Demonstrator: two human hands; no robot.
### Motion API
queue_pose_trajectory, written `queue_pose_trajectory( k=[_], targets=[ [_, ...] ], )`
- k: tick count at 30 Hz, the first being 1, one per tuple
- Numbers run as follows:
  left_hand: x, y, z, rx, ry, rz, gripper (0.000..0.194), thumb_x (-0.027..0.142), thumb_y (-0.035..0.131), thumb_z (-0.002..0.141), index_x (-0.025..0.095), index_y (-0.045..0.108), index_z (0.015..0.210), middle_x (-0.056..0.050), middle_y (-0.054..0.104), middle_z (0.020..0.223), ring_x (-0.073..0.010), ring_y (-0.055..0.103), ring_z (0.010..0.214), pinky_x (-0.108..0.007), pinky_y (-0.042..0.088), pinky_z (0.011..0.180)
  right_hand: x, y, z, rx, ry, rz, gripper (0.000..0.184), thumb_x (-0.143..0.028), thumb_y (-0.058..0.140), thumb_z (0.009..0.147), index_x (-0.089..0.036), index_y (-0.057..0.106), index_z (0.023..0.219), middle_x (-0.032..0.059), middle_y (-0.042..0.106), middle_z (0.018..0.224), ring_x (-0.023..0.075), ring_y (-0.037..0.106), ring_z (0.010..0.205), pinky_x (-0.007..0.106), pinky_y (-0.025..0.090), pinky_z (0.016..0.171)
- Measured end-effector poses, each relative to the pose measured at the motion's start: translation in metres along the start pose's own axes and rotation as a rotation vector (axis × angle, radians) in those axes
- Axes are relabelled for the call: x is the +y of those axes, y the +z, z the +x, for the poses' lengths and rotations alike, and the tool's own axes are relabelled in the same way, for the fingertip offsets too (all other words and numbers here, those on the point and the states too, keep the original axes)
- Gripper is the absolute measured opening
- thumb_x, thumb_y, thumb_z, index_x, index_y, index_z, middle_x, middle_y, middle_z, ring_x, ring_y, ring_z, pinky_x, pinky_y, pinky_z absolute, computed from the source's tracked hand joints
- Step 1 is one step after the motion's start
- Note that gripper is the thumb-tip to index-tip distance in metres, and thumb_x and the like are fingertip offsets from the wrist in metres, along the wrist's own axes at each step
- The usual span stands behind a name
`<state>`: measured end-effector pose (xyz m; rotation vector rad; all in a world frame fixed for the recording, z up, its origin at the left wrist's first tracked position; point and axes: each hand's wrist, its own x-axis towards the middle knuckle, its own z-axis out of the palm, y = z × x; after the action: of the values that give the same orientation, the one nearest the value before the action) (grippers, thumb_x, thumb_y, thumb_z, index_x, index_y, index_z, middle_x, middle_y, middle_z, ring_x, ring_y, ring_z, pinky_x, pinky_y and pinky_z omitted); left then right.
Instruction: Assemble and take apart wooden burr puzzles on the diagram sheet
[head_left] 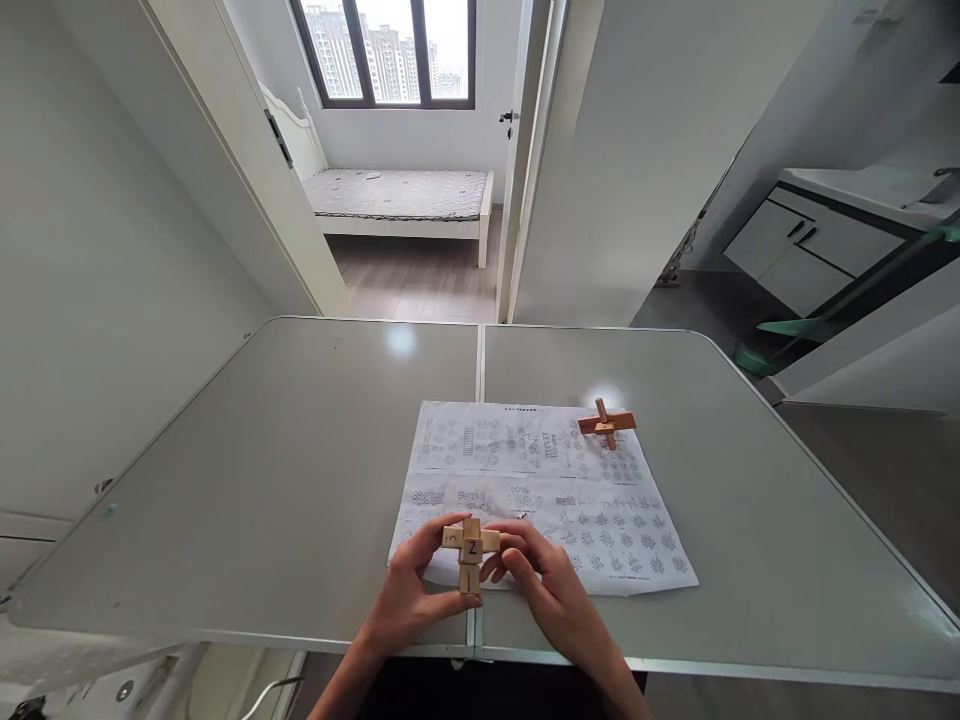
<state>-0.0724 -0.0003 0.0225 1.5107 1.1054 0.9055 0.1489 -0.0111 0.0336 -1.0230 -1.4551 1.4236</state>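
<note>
A pale wooden burr puzzle [471, 551] made of interlocking bars is held just above the table's near edge, in front of me. The numbers 1, 2 and 3 are marked on its bar ends. My left hand [409, 580] pinches it, with the index finger at the top and the thumb under the lowest bar. At the puzzle's right end, my right hand [546, 590] has its curled fingers against the projecting bar. Its thumb lies nearer to me, and some fingertips are partly hidden. Beneath both hands is a printed paper sheet [517, 480] with rows of small diagrams.
A reddish-brown wooden cross-shaped puzzle [606, 425] rests on the sheet's far right corner. The grey folding table [322, 480] has a metal seam down its middle. Beyond it, a doorway shows a bed [405, 195], and a sink cabinet [814, 245] stands at the right.
</note>
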Motion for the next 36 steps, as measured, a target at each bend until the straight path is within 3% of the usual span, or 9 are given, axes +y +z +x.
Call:
queue_pose_trajectory(
  k=[6,14,18,23,30,33,36],
  targets=[
    [0.0,0.0,0.0,-0.078,-0.059,-0.074,0.073,0.035,0.096,0.07,0.028,0.066,0.136,-0.008,0.075,0.127,-0.0312,0.071,0.117,-0.04,0.055,0.107,0.014,0.0,-0.004,0.091,-0.073,-0.35,0.024,-0.043,0.052,0.108,-0.023,0.062,0.116,0.0016,0.071,0.081,0.0204,0.069,0.075,0.03,0.052,0.075],
    [0.003,0.002,0.001,-0.074,-0.027,-0.097,0.07,0.034,0.096,0.071,0.031,0.068,0.134,-0.007,0.069,0.129,-0.0282,0.071,0.112,-0.038,0.06,0.1,0.007,0.001,-0.003,-0.007,-0.07,-0.399,0.028,-0.042,0.04,0.112,-0.024,0.059,0.103,0.0029,0.063,0.092,0.0189,0.059,0.078,0.03,0.044,0.073],
    [0.001,0.0,0.0,-0.068,0.027,-0.016,0.072,0.039,0.098,0.068,0.031,0.068,0.133,-0.007,0.069,0.122,-0.0255,0.07,0.105,-0.036,0.061,0.096,0.005,0.006,-0.003,-0.045,0.02,-0.187,0.044,-0.052,0.038,0.112,-0.023,0.049,0.081,-0.0012,0.053,0.074,0.0156,0.048,0.067,0.029,0.039,0.066],
    [-0.001,0.002,-0.002,-0.085,0.15,0.068,0.07,0.038,0.097,0.071,0.034,0.066,0.133,-0.006,0.069,0.119,-0.0236,0.069,0.103,-0.034,0.061,0.094,0.016,0.015,-0.007,-0.098,0.21,0.296,0.054,-0.068,0.044,0.105,-0.023,0.042,0.075,-0.008,0.035,0.058,0.0102,0.035,0.05,0.025,0.033,0.051],
    [0.002,0.007,-0.001,-0.102,0.18,0.14,0.071,0.042,0.095,0.073,0.033,0.064,0.137,-0.006,0.072,0.123,-0.0256,0.07,0.107,-0.037,0.059,0.099,0.023,0.017,-0.014,-0.094,0.291,0.476,0.055,-0.067,0.053,0.102,-0.02,0.05,0.074,-0.0065,0.042,0.057,0.0093,0.042,0.048,0.025,0.035,0.052],
    [0.001,0.009,0.001,-0.074,0.162,0.092,0.07,0.052,0.086,0.082,0.032,0.06,0.144,-0.009,0.071,0.131,-0.0265,0.07,0.107,-0.042,0.056,0.104,0.016,0.011,-0.014,-0.024,0.302,0.532,0.059,-0.068,0.052,0.102,-0.02,0.051,0.067,-0.0047,0.045,0.053,0.0097,0.041,0.046,0.026,0.035,0.052],
    [0.003,0.012,0.005,-0.014,0.102,0.006,0.06,0.052,0.071,0.096,0.031,0.053,0.149,-0.011,0.067,0.141,-0.0225,0.072,0.1,-0.041,0.058,0.101,0.013,-0.009,-0.01,0.16,0.341,0.646,0.057,-0.066,0.057,0.099,-0.02,0.054,0.067,-0.0045,0.045,0.057,0.0092,0.038,0.046,0.026,0.034,0.048]
  ],
)
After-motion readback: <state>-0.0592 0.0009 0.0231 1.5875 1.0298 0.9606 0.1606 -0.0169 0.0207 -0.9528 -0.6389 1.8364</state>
